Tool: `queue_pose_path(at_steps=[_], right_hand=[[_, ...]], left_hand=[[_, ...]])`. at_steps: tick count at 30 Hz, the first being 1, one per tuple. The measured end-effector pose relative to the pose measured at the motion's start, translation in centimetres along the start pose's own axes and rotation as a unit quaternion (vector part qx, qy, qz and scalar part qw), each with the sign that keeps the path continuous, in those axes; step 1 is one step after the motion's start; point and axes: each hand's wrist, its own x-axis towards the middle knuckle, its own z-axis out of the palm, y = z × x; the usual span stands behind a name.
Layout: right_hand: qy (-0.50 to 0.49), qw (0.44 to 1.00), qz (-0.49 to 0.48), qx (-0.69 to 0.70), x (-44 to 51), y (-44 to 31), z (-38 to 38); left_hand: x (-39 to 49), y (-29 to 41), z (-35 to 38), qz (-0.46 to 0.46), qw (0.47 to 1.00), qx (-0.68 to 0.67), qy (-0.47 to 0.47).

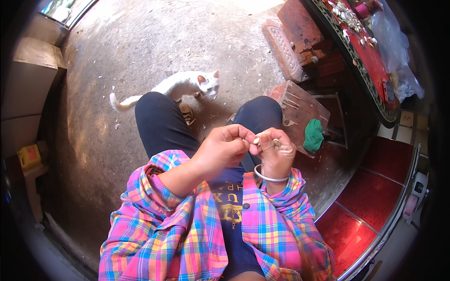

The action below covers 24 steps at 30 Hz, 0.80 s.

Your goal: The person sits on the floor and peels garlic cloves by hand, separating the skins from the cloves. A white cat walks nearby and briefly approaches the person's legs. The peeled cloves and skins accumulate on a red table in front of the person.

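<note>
My left hand (226, 144) and my right hand (279, 149) meet above my lap, fingertips touching. A small pale garlic clove (256, 141) is pinched where the fingertips of both hands come together. A second pale piece, seemingly another clove (277, 142), sits in the curled fingers of my right hand, partly covered by them. A silver bangle (269, 177) circles my right wrist. The plaid shirt sleeves are pushed up on both forearms.
A white cat (182, 84) stands on the concrete floor beyond my knees. To the right are a wooden stool (295, 109) with a green cloth (313, 136), and a red-topped table (369, 59) bearing garlic cloves (346, 15), a phone-like device (389, 92) and a plastic bag (390, 38).
</note>
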Motion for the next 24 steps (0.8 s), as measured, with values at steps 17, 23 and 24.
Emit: queue_pose_path(at_steps=[17,23,24], right_hand=[[-0.084,0.906,0.306,0.281,1.9,0.2,-1.2],[-0.096,0.931,0.311,0.163,1.2,0.3,-0.6],[-0.114,0.940,0.289,0.142,1.2,0.4,-0.5]], left_hand=[[-0.1,1.1,-2.1,0.057,0.997,0.002,0.049],[1.1,0.0,-0.8,0.264,0.823,0.500,0.049],[1.3,-0.2,-0.6,0.265,0.807,0.526,0.046]])
